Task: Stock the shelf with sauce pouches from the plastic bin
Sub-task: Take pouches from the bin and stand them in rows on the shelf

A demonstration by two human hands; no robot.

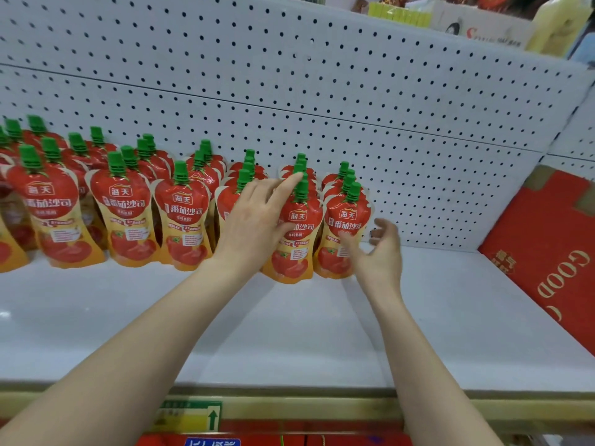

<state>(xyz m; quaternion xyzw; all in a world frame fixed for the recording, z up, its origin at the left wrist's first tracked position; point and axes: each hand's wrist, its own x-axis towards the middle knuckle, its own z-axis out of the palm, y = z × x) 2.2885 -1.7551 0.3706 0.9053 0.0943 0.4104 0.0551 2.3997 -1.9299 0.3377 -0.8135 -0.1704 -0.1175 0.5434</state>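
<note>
- Red-and-orange sauce pouches (180, 217) with green caps stand in rows along the back of the white shelf (257, 333), leaning against the pegboard (354, 91); the rows fill the left and middle, while the right part of the shelf is bare up to a red carton (547, 252).
- Left hand (254, 220) is open, fingers spread, palm laid against the pouch in the second row from the right (297, 239), forefinger reaching near its cap.
- Right hand (383, 252) is open and loosely curled, gripping nothing, just beside the front pouch of the rightmost row (344, 239); whether it touches that pouch I cannot tell.
- Plastic bin is not in view, so the remaining stock cannot be judged.
- Judged risk: these soft pouches stand on narrow bases and lean on one another, so a sideways shove from either hand could tip a front pouch forward and topple its neighbours in a chain.
- Another likely trouble: the rightmost row has no support on its open side, so it may slump toward the bare shelf once the hands let go.
</note>
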